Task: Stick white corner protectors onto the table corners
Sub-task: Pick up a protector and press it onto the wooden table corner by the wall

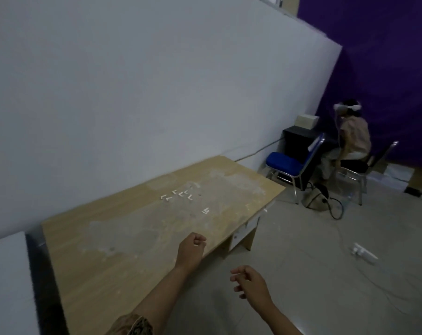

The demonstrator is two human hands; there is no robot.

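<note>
The grey-white wall panel [132,93] runs along the far edge of the long light-wood table [103,240], whose top carries pale, patchy residue. A dark purple wall [386,56] closes the far right. Grey floor [302,274] lies to the right of the table.

At the far right, a seated person [352,139] occupies a metal-framed chair; a blue padded chair with chrome legs [287,165] stands just beside it, near the table's far end. A black cable [335,209] loops on the floor below the chairs. A white multi-socket strip [363,253] lies on the floor, well apart from the table.

The left hand [192,250] hovers over the table's near edge, fingers curled; a small white speck shows at the fingertips, but whether it is pinched cannot be told. The right hand [250,282] is over the floor, fingers loosely bent, holding nothing.

The small white L-shaped corner protectors [181,194] lie grouped on the tabletop toward the far end; one further white piece [205,210] lies apart, nearer the right edge.
</note>
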